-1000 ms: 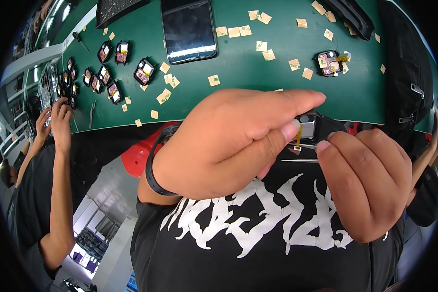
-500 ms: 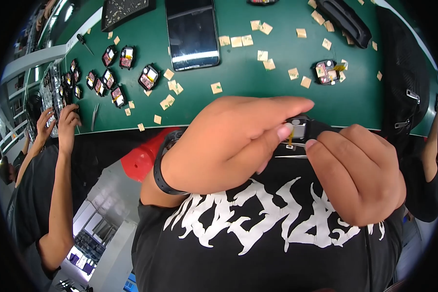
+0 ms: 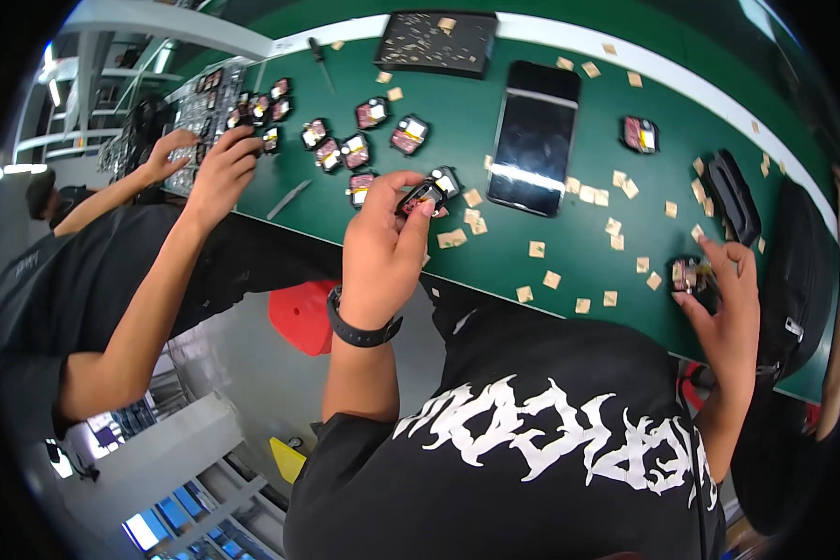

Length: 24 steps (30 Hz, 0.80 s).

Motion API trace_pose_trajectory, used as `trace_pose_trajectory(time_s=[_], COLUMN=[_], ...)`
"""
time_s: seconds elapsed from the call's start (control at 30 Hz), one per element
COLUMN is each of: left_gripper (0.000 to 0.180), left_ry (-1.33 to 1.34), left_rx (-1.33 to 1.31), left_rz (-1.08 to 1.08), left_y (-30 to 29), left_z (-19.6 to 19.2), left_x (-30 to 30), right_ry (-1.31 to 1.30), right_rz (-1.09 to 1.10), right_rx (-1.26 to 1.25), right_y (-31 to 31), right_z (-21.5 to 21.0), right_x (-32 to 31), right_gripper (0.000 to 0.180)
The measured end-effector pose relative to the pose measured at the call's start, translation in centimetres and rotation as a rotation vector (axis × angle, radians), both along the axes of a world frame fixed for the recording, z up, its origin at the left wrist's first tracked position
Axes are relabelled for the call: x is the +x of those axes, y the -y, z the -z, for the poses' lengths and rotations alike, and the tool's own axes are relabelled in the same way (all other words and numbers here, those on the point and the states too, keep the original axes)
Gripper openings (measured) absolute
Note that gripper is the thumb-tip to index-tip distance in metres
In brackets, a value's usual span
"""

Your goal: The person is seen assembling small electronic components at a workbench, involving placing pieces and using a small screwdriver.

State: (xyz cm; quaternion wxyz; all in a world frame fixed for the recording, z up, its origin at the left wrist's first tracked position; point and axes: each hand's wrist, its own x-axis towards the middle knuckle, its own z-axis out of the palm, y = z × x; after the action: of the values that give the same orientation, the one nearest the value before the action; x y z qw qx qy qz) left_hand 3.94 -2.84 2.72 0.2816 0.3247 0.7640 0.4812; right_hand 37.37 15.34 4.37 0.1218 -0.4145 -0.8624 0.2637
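Pinching a squarish black-cased module (image 3: pixel 422 195) in your left hand (image 3: pixel 383 241), you span a pink-and-black module (image 3: pixel 685 274) with your right hand (image 3: pixel 733 291), grip unclear.

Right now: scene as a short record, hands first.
left hand: holding a small black-cased device
right hand: fingers at a second device, grip unclear
surface: green table
phone: dark screen, lying flat
tan squares: scattered
tray: black, far side
co-worker's hands: left side, near more devices
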Motion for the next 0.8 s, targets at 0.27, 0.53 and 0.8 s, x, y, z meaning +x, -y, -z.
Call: trace_pose_trajectory(time_s=[0.27,0.53,0.8], left_gripper=[0.019,0.028,0.053], left_ry=[-0.601,-1.077,0.763], left_rx=[-0.002,-0.133,0.198], left_rz=[-0.034,-0.081,0.574], left_y=[-1.0,-2.0,-5.1], left_z=[1.8,-0.7,-2.6], left_x=[-5.1,-3.2,9.0], right_ry=[-0.081,-0.251,-0.453], right_rz=[-0.071,-0.094,-0.324], right_rx=[-0.045,0.098,0.211], right_y=[-0.5,0.5,0.8], right_z=[1.2,0.4,-2.6], right_x=[0.0,1.3,-3.3], right_gripper=[0.048,0.049,0.053])
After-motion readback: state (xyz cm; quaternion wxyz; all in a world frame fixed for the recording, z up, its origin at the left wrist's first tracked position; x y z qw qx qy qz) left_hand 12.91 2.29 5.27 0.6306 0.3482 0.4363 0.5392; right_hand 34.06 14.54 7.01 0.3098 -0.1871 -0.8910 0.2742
